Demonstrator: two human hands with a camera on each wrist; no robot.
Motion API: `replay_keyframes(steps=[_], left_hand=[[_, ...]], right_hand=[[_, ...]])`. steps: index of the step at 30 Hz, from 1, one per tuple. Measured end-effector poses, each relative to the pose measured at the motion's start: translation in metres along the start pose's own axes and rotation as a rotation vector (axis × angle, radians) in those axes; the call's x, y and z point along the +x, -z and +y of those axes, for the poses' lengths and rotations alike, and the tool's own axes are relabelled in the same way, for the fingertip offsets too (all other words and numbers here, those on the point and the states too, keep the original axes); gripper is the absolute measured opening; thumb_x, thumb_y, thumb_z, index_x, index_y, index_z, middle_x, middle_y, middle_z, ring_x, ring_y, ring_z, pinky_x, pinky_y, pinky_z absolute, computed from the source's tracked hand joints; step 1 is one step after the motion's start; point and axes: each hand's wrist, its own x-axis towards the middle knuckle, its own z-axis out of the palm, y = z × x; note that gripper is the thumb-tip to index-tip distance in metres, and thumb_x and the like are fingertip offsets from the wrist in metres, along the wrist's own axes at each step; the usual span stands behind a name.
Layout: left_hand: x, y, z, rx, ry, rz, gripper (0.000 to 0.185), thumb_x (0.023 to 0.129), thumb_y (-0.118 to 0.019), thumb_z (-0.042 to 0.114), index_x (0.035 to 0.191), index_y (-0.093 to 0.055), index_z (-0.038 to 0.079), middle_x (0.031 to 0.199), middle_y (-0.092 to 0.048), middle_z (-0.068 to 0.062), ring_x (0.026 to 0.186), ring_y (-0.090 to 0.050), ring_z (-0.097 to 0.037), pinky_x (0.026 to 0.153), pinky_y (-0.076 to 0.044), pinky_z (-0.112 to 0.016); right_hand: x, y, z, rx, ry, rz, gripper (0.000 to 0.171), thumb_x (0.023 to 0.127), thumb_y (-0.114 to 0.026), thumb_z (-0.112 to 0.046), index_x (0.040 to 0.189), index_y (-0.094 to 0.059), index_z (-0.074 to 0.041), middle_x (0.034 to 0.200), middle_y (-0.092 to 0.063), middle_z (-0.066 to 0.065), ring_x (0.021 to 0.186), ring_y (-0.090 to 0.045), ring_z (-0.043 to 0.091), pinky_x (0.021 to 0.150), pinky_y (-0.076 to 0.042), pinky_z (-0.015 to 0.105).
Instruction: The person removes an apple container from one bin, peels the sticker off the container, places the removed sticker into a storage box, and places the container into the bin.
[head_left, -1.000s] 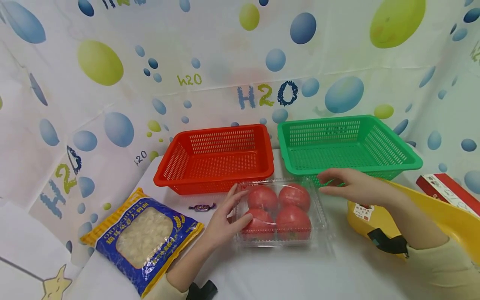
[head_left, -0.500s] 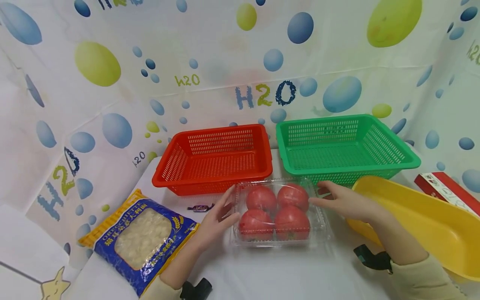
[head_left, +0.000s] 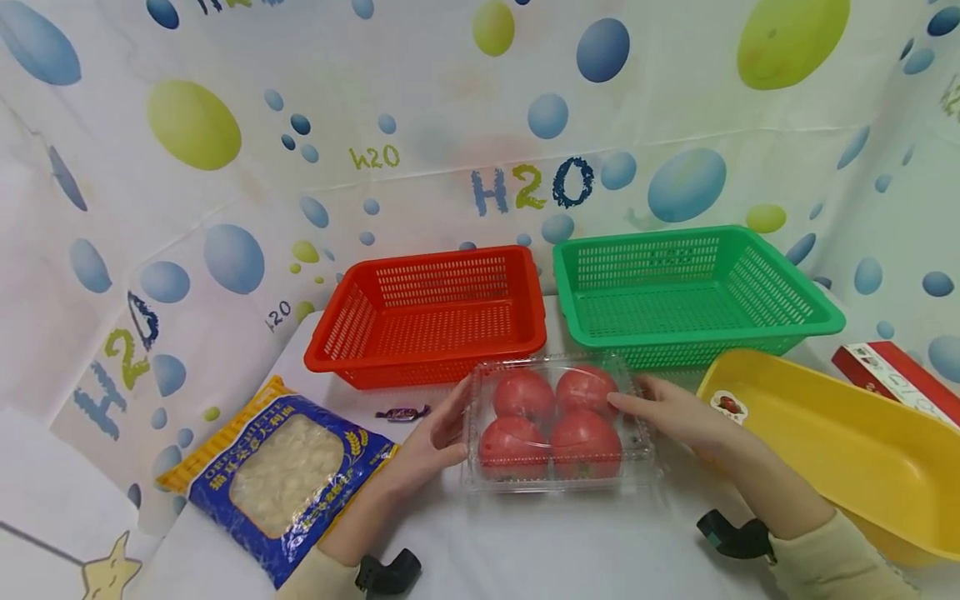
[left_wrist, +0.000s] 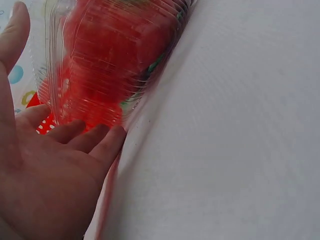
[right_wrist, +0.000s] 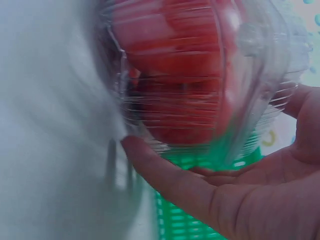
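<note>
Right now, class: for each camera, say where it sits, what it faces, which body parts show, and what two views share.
Head: looks down at table, both hands, tomato box.
Left wrist: at the left hand, faces box; fingers touch it.
Right wrist: at the right hand, faces box.
All three share the box.

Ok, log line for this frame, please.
left hand: touches tomato box left side | right hand: touches right side | box: on table | red basket, green basket: behind

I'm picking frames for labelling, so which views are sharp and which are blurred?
Head view: sharp, evenly lit, clamshell of tomatoes crisp. Left wrist: box close and soft, left hand clear. Right wrist: heavy smear on the left side, right hand clearer.
</note>
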Motion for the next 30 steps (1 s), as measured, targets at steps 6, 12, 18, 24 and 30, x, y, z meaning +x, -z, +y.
replay_keyframes(steps=[6,12,18,24,30], left_hand=[[0.0006,0.0049,-0.0064,-0.099,-0.020,-0.065,0.103,0.090,-0.075,0.041,0.163,-0.008,0.013,0.169,-0.003,-0.012,0.150,-0.006,-0.043,0.115,-0.030,-0.028],[0.0006,0.0061,-0.0073,-0.123,0.006,-0.082,0.106,0.087,-0.078,0.041,0.164,-0.008,0.017,0.169,-0.002,-0.010,0.152,-0.005,-0.035,0.116,-0.028,-0.028],[0.0003,0.0044,-0.0070,-0.104,0.010,-0.064,0.107,0.087,-0.078,0.042,0.164,-0.009,0.016,0.168,-0.004,-0.012,0.152,-0.008,-0.036,0.115,-0.030,-0.028],[-0.0002,0.0022,-0.0058,-0.081,0.021,-0.045,0.106,0.087,-0.077,0.047,0.164,-0.011,0.017,0.169,-0.005,-0.009,0.153,-0.006,-0.033,0.117,-0.024,-0.029],[-0.0014,-0.0005,0.0018,-0.024,0.019,-0.025,0.103,0.089,-0.072,0.054,0.164,-0.011,0.019,0.169,-0.004,-0.008,0.152,-0.005,-0.035,0.119,-0.011,-0.058]], right_hand=[[0.0054,0.0000,0.0067,0.129,-0.056,-0.040,0.091,0.099,-0.059,-0.047,0.152,-0.018,0.015,0.155,-0.027,0.034,0.139,-0.029,0.051,0.106,-0.038,0.065],[0.0038,-0.0018,0.0062,0.170,-0.080,-0.079,0.097,0.100,-0.059,-0.047,0.156,-0.005,0.010,0.160,-0.013,0.034,0.144,-0.017,0.053,0.109,-0.029,0.069],[0.0049,-0.0004,0.0094,0.163,-0.045,-0.117,0.095,0.101,-0.057,-0.047,0.158,-0.002,0.007,0.161,-0.012,0.032,0.145,-0.016,0.051,0.110,-0.029,0.068],[0.0024,-0.0002,0.0091,0.213,-0.017,-0.132,0.087,0.102,-0.058,-0.041,0.158,-0.011,0.006,0.158,-0.024,0.029,0.143,-0.023,0.048,0.111,-0.032,0.064],[-0.0034,0.0048,0.0022,0.150,-0.028,-0.114,0.080,0.102,-0.056,-0.045,0.154,-0.022,0.006,0.149,-0.038,0.027,0.136,-0.035,0.046,0.105,-0.041,0.063]])
